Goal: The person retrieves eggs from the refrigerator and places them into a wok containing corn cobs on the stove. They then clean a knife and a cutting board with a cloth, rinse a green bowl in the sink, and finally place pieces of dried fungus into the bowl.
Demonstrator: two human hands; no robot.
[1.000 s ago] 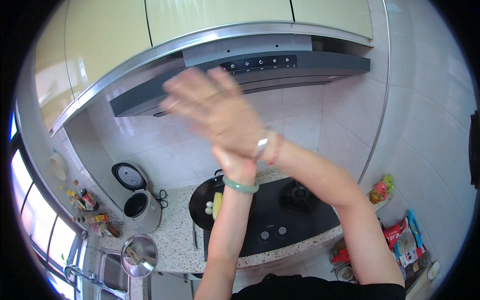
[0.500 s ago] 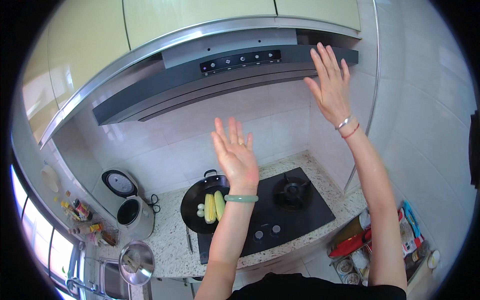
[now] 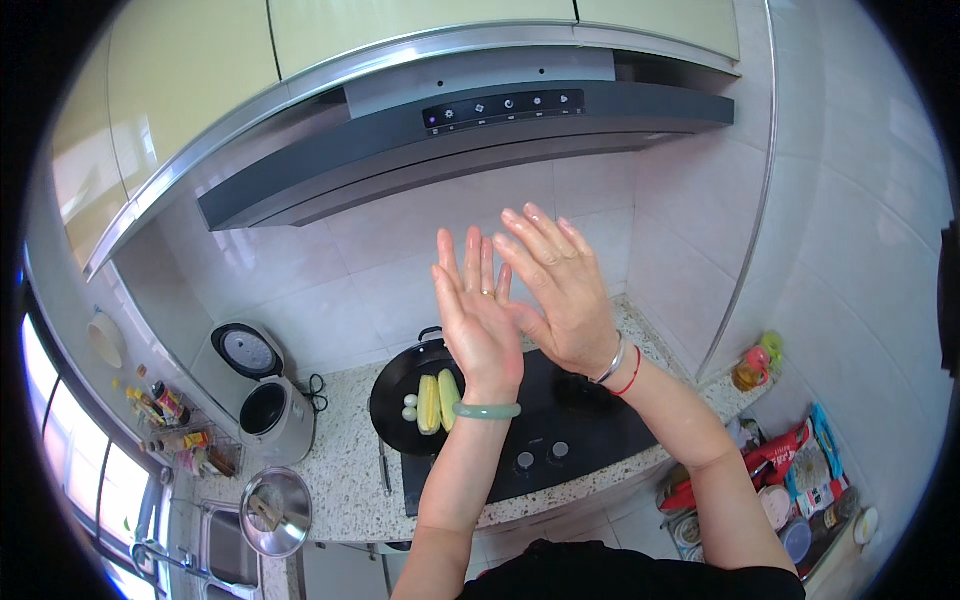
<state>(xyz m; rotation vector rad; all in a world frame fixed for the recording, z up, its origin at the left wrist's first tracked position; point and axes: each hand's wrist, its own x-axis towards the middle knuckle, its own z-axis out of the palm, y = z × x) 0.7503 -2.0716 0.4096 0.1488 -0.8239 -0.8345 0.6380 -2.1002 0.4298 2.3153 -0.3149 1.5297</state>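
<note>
My left hand [image 3: 478, 325] is raised above the stove, its palm turned up and fingers stretched out, with nothing in it. A green bangle [image 3: 487, 411] circles that wrist. Beside it my right hand [image 3: 562, 295] is raised too, fingers extended and empty, its thumb side overlapping the left hand's edge; whether they touch I cannot tell. It wears a silver bracelet [image 3: 609, 362] and a red cord. Below the left hand, a black wok [image 3: 392, 435] on the cooktop [image 3: 560, 410] holds corn [image 3: 429, 404] and white eggs [image 3: 410, 407]. The left forearm hides part of the wok.
A dark range hood [image 3: 460, 145] spans the wall above the hands. On the left stand an open rice cooker [image 3: 285, 425], a metal lid [image 3: 288, 530] and a sink [image 3: 230, 540]. Food packages [image 3: 790, 450] crowd the lower right.
My right hand has come down and left from in front of the hood to beside my left hand. The left hand stays raised in nearly the same place. The view has shifted slightly.
</note>
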